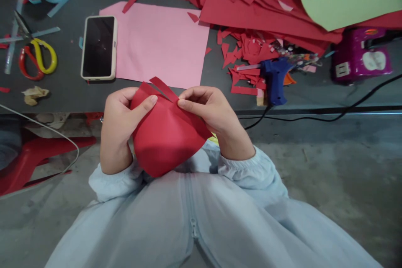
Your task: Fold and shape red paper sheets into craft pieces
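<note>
I hold a curved sheet of red paper (166, 134) in front of my chest, below the edge of the dark table (69, 88). My left hand (121, 119) grips its left side, thumb pressed on the face. My right hand (209, 111) pinches the top edge near several cut strips that stick up. Both hands are closed on the paper.
On the table lie a pink sheet (160, 44), a phone (99, 48) face up, red and yellow scissors (37, 56), a blue glue gun (276, 79) with its cord, a purple device (362, 54), and a heap of red and green paper scraps (282, 0). A red stool (34, 157) stands at the left.
</note>
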The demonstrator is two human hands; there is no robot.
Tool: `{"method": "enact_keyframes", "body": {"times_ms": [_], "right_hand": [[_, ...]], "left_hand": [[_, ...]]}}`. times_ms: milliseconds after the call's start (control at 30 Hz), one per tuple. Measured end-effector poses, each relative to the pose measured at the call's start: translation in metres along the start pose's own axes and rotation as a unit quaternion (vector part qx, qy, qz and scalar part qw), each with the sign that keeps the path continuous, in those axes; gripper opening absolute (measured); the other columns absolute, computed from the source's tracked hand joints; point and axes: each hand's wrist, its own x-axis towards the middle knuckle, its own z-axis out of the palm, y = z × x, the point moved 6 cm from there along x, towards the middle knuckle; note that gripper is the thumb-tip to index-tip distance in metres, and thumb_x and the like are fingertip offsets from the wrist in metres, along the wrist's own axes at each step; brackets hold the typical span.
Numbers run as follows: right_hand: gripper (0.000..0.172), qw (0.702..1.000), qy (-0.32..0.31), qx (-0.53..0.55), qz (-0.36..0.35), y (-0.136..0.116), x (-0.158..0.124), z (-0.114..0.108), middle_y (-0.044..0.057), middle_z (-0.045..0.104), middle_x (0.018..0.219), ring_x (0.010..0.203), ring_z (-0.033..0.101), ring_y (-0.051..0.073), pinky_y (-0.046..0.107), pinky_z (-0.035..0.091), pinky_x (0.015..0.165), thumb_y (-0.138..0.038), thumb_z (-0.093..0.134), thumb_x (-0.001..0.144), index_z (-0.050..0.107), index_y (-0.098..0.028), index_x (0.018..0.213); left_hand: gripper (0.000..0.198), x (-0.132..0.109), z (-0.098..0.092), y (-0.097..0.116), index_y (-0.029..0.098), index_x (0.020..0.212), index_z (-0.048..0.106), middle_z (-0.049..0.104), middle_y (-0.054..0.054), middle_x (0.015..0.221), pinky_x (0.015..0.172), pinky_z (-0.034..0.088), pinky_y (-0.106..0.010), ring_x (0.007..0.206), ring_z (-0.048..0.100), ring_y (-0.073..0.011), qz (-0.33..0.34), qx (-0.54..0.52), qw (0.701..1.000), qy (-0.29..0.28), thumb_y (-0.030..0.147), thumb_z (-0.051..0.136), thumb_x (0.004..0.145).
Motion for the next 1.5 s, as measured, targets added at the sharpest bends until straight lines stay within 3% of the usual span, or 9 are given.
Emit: {"method": "enact_keyframes", "body": {"times_ms": [100, 200, 367, 533, 700, 800, 967, 1200, 1500], "right_hand": [[0.031, 0.999, 0.031, -0.034, -0.020, -0.010, 0.001, -0.006, -0.001, 0.068, 0.074, 0.069, 0.060, 0.012, 0.026, 0.050, 0.066, -0.047, 0.086, 0.065, 0.071, -0.021, 0.072], [0.035, 0.996, 0.068, -0.036, -0.051, -0.019, 0.003, -0.013, -0.002, 0.063, 0.071, 0.068, 0.058, 0.012, 0.025, 0.049, 0.063, -0.051, 0.084, 0.067, 0.067, -0.022, 0.075], [0.042, 0.989, 0.119, 0.002, -0.090, -0.029, 0.011, -0.021, -0.005, 0.057, 0.069, 0.065, 0.056, 0.011, 0.022, 0.046, 0.057, -0.058, 0.081, 0.068, 0.059, -0.025, 0.082], [0.046, 0.977, 0.158, 0.082, -0.118, -0.043, 0.016, -0.015, -0.004, 0.062, 0.075, 0.067, 0.060, 0.011, 0.022, 0.052, 0.061, -0.059, 0.082, 0.065, 0.054, -0.026, 0.083], [0.047, 0.986, 0.110, 0.075, -0.101, -0.054, 0.016, 0.005, -0.004, 0.064, 0.074, 0.066, 0.061, 0.012, 0.023, 0.053, 0.061, -0.060, 0.081, 0.065, 0.054, -0.026, 0.084], [0.045, 0.993, 0.070, 0.059, -0.075, -0.053, 0.014, 0.015, -0.004, 0.064, 0.071, 0.063, 0.059, 0.011, 0.022, 0.052, 0.060, -0.056, 0.084, 0.061, 0.059, -0.024, 0.079], [0.030, 0.993, 0.052, -0.020, -0.104, -0.051, 0.008, 0.019, -0.002, 0.067, 0.074, 0.067, 0.059, 0.010, 0.023, 0.051, 0.066, -0.046, 0.081, 0.069, 0.066, -0.021, 0.075], [0.016, 0.986, 0.069, -0.082, -0.132, -0.048, 0.006, 0.015, -0.002, 0.067, 0.066, 0.059, 0.055, 0.009, 0.023, 0.045, 0.056, -0.034, 0.077, 0.070, 0.071, -0.019, 0.070], [0.026, 0.995, 0.048, -0.044, -0.070, -0.033, 0.012, 0.008, -0.002, 0.066, 0.063, 0.050, 0.051, 0.007, 0.020, 0.038, 0.044, -0.042, 0.082, 0.068, 0.072, -0.018, 0.073]], "left_hand": [[0.025, 0.003, -0.009, 0.005, 0.024, 0.105, 0.072, 0.073, -0.003, 0.108, 0.091, 0.051, -0.032, 0.099, 0.067, -0.0186, 0.102, 0.023, 0.994, 0.037, 0.039, 0.072, 0.086], [0.034, 0.000, -0.027, 0.011, 0.023, 0.119, 0.067, 0.067, -0.005, 0.125, 0.105, 0.046, -0.036, 0.118, 0.061, -0.0215, 0.174, 0.082, 0.973, 0.124, 0.039, 0.069, 0.089], [0.022, -0.014, -0.043, 0.019, 0.028, 0.107, 0.071, 0.069, 0.000, 0.108, 0.089, 0.051, -0.035, 0.098, 0.064, -0.0189, 0.160, 0.157, 0.946, 0.234, 0.042, 0.059, 0.095], [0.030, -0.012, -0.020, 0.013, 0.023, 0.098, 0.072, 0.074, -0.001, 0.086, 0.063, 0.051, -0.027, 0.072, 0.068, -0.0147, 0.106, 0.084, 0.978, 0.159, 0.049, 0.056, 0.095], [0.049, -0.005, 0.013, 0.007, 0.022, 0.125, 0.064, 0.074, -0.008, 0.108, 0.065, 0.055, -0.027, 0.084, 0.070, -0.0177, 0.085, -0.040, 0.995, 0.035, 0.058, 0.053, 0.094], [0.049, -0.002, 0.025, 0.009, 0.023, 0.114, 0.066, 0.074, -0.007, 0.102, 0.068, 0.056, -0.028, 0.084, 0.070, -0.0192, 0.079, -0.102, 0.992, -0.008, 0.064, 0.052, 0.091], [0.039, 0.004, 0.027, 0.012, 0.022, 0.091, 0.066, 0.073, -0.003, 0.087, 0.073, 0.057, -0.029, 0.084, 0.069, -0.0201, 0.088, -0.134, 0.986, 0.039, 0.058, 0.073, 0.077], [0.026, 0.007, 0.025, 0.007, 0.018, 0.081, 0.068, 0.074, -0.002, 0.079, 0.063, 0.055, -0.025, 0.072, 0.069, -0.0163, 0.093, -0.115, 0.984, 0.095, 0.041, 0.076, 0.074], [0.021, 0.010, 0.025, 0.001, 0.017, 0.073, 0.070, 0.074, -0.001, 0.072, 0.055, 0.053, -0.023, 0.060, 0.064, -0.0135, 0.079, -0.129, 0.984, 0.098, 0.034, 0.081, 0.067]]}}
